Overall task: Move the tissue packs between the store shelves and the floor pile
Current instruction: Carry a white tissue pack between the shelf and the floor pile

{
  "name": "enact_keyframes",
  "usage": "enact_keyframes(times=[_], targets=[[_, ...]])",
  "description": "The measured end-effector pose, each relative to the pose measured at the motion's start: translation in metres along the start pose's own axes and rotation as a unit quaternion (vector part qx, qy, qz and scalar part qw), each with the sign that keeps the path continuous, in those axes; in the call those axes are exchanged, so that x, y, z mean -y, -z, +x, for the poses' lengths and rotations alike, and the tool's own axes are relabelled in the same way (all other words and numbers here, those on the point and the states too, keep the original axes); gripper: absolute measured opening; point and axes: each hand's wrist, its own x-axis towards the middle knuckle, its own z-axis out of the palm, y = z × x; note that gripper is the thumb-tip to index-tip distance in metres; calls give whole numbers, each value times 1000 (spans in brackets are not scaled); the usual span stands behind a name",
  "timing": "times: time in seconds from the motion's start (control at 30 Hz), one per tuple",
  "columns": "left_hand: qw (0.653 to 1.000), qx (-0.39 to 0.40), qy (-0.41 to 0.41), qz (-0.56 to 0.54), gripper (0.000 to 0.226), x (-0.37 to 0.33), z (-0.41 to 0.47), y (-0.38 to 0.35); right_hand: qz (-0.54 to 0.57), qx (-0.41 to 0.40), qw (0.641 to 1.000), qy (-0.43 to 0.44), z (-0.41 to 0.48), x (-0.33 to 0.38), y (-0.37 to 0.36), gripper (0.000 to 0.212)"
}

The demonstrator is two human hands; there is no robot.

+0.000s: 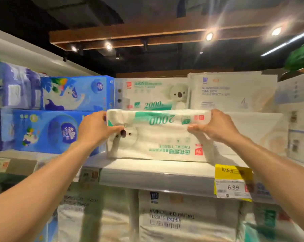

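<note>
I am facing a store shelf (147, 169) at about head height, both arms stretched out and up. My left hand (95, 127) and right hand (216, 126) are set well apart, each clamped on an upper corner of one white and green tissue pack (158, 137), thumbs on the front face and fingers curled over the top edge. The pack is upside down, so its printing reads inverted, and its lower edge seems to sit on the front of the shelf. A matching pack (153, 93) stands right way up behind and above it. Blue packs (76, 93) fill the space to the left, with the nearest one touching or just beside my pack. A yellow price tag (232, 179) hangs from the shelf edge on the right, and more white packs (182, 215) fill the shelf below. The floor pile is out of view, so I cannot tell how many packs are left to move. I judge this to be partway through one transfer: the pack is at the shelf but not let go, and whether it is going in or coming out does not show.
</note>
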Motion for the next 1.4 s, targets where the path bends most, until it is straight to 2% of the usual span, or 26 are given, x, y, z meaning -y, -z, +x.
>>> enact_keyframes(times=[0.03,0.1,0.17,0.2,0.3,0.47,0.63,0.8,1.03,1.23,1.4], targets=[[999,-20,-30,22,83,2,5,-3,1,2,1000,-12,3,4,-5,51],[993,-25,-105,56,112,1,12,-9,1,18,1000,-21,7,11,-18,69],[979,3,-169,116,121,0,17,-17,-6,27,999,-32,10,18,-33,89],[972,18,-187,144,122,-1,19,-22,-13,27,999,-43,11,23,-38,91],[960,61,-204,181,120,3,32,-32,-40,30,997,-67,18,34,-47,88],[965,75,-212,131,110,10,45,-49,-112,37,990,-80,28,35,-55,92],[964,109,-204,130,111,7,51,-55,-153,9,986,-62,24,34,-59,99],[962,98,-212,139,115,9,37,-37,-231,-31,972,0,5,42,-33,99],[953,125,-260,89,111,8,-15,7,-218,-16,976,18,-74,80,-9,86],[930,175,-322,37,108,15,-69,25,-267,6,964,-10,-169,98,8,88],[905,200,-375,-14,101,-17,-116,46,-313,-4,949,-41,-233,101,56,90]])
